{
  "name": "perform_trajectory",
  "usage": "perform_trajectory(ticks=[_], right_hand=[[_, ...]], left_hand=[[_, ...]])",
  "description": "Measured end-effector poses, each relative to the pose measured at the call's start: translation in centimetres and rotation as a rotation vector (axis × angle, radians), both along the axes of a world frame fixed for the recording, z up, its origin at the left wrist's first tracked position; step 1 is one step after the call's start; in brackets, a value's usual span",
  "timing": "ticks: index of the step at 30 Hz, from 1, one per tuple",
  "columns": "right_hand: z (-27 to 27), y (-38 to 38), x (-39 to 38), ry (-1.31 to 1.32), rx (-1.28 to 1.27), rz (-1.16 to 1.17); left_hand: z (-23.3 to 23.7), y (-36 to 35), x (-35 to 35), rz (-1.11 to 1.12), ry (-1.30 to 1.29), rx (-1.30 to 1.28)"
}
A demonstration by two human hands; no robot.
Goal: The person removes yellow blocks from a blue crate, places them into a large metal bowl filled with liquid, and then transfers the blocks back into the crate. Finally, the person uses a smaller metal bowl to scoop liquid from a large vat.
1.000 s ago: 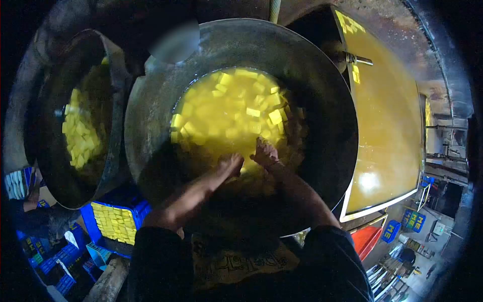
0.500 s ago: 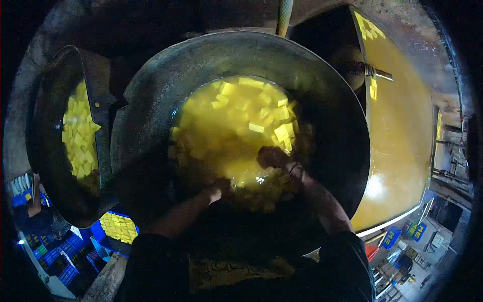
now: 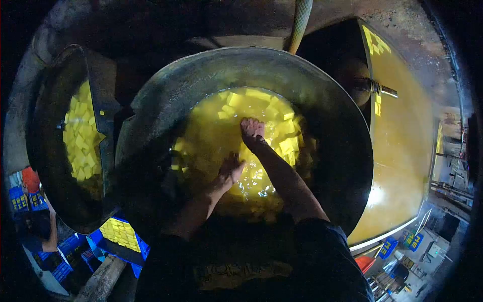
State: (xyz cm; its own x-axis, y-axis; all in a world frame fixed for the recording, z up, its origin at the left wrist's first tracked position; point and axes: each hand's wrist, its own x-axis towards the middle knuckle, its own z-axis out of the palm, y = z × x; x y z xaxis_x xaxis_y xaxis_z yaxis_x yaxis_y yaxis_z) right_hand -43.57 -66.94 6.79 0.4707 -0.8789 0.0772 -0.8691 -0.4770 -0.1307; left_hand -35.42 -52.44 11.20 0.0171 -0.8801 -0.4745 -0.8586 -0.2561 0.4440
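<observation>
A large dark round wok (image 3: pixel 342 121) holds cloudy yellow liquid with many yellow blocks (image 3: pixel 288 146) in it, mostly along its right and far side. My right hand (image 3: pixel 252 130) is over the middle of the liquid, its fingers curled; whether anything is in them is hidden. Nearer to me and to the left, my left hand (image 3: pixel 232 169) is at the liquid's surface, blurred and partly in shadow, with its finger shape unclear. Bright ripples show between and below the hands.
At left stands a second wok (image 3: pixel 48 151) with yellow blocks. Below it is a blue crate (image 3: pixel 143 246) of yellow blocks, near a person's arm (image 3: pixel 52 226). A wide vat (image 3: pixel 402 151) of yellow liquid lies at right, with a metal pipe (image 3: pixel 387 91). A hose (image 3: pixel 301 25) hangs at the top.
My right hand has moved up and left, out of the right side of the liquid. My left hand has moved up and right. At far left, the other person's arm has shifted.
</observation>
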Motion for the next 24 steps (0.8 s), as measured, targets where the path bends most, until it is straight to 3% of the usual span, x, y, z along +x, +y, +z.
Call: perform_trajectory(ticks=[1, 2, 3, 4, 5, 6, 7, 9, 10, 11, 12, 13, 15, 16, 18, 19, 21, 22, 23, 24], right_hand=[[-0.9, 0.0, 0.0, 0.018, 0.01, -0.037], [2.3, -0.7, 0.3, 0.138, 0.43, -0.159], [1.2, -0.9, -1.1, 0.022, 0.478, -0.197], [1.8, -1.6, -2.5, 0.081, 0.482, 0.022], [2.4, -2.6, -4.2, 0.141, 0.481, 0.24], [-0.7, -4.0, -8.0, -0.109, 0.58, 0.444], [0.0, -2.9, -10.7, -0.88, 1.002, 0.258], [4.7, -2.4, -9.2, -1.873, 1.783, 0.452], [4.3, -1.7, -10.3, -1.779, 1.722, 0.342], [3.8, -1.0, -11.3, -1.685, 1.658, 0.238], [10.6, -1.1, -9.9, -0.859, 1.347, -0.135], [9.7, 0.1, -9.9, -1.012, 1.217, 0.004], [11.4, 1.8, -9.4, -1.074, 1.244, -0.013], [13.9, 2.9, -8.2, -1.222, 1.365, -0.197], [14.5, 3.9, -7.1, -1.358, 1.446, -0.183], [13.6, 4.3, -6.6, -1.379, 1.488, -0.203], [10.9, 4.9, -5.3, -1.225, 1.051, 0.138], [11.1, 4.6, -4.7, -0.979, 0.934, 0.087], [11.3, 4.3, -4.3, -0.733, 0.813, 0.041], [11.7, 4.5, -4.1, -0.731, 0.813, 0.047]], left_hand=[[-1.1, -0.2, 0.6, 0.006, -0.002, 0.0], [-3.1, -0.5, 1.4, -0.072, 0.03, 0.071], [-4.3, -0.6, 2.1, -0.151, 0.067, 0.143], [-4.3, -0.7, 2.8, -0.15, 0.072, 0.144], [-4.0, -0.8, 3.6, 0.3, 0.783, 0.308], [-3.3, -1.0, 4.4, 0.769, 1.484, 0.456], [-2.9, -1.4, 5.0, 0.767, 1.49, 0.457], [-1.4, -2.1, 5.8, 0.386, 1.368, 0.19], [-0.1, -2.4, 5.8, 0.385, 1.374, 0.187], [1.5, -2.6, 5.8, 0.536, 1.515, 0.195], [2.2, -2.6, 5.8, 0.693, 1.652, 0.204], [1.4, -2.8, 5.7, 0.695, 1.656, 0.204], [-1.1, -3.6, 5.3, 0.009, 0.898, -0.725], [0.0, -3.9, 4.8, 0.008, 0.901, -0.725], [3.9, -4.9, 3.1, 1.062, 1.804, 0.314], [4.9, -4.8, 2.3, 1.058, 1.806, 0.316], [6.2, -3.8, 1.0, 0.566, 1.025, -0.655], [6.2, -3.7, 0.3, 0.745, 1.062, -0.521], [6.1, -4.1, 0.2, 0.745, 1.061, -0.526], [6.0, -4.6, 0.2, 1.056, 1.321, -0.304]])
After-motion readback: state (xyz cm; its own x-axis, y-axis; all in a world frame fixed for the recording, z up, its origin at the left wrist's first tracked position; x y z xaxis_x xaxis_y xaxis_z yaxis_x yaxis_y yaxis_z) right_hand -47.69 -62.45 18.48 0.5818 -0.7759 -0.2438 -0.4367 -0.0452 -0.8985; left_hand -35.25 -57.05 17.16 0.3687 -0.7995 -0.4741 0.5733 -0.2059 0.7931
